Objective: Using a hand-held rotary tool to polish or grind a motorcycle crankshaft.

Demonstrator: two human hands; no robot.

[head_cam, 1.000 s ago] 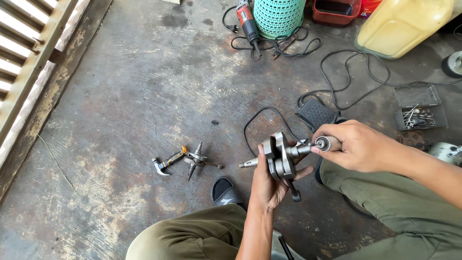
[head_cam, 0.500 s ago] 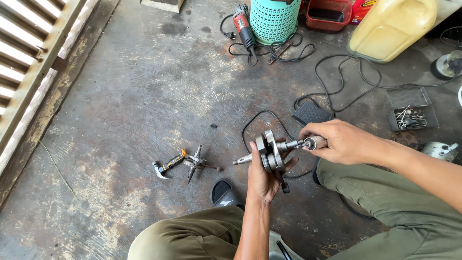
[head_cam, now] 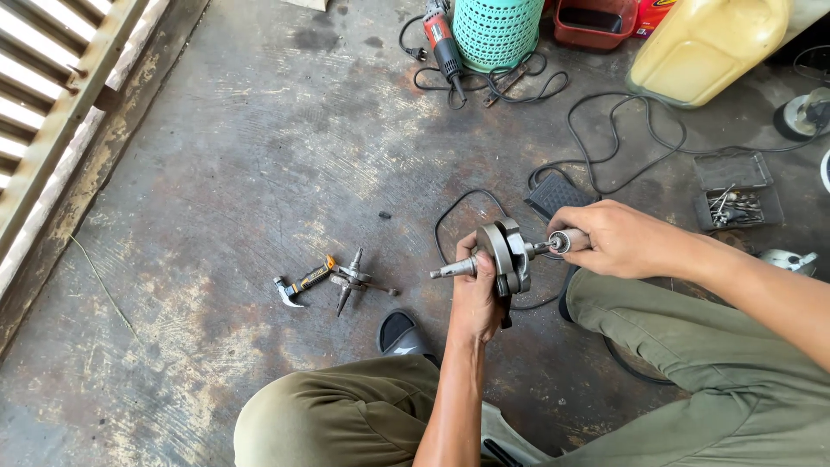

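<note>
Two grips on one crankshaft point(head_cam: 506, 257).

A small hammer point(head_cam: 300, 284) lies beside a metal cross-shaped part point(head_cam: 356, 283); an angle grinder point(head_cam: 443, 47) rests farther off.

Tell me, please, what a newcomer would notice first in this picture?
At the centre, the left hand grips a grey metal crankshaft from below, while the right hand holds its shaft end. On the stained concrete floor to their left lie a small hammer and a metal puller. A teal basket and a yellow jerrycan stand at the top.
</note>
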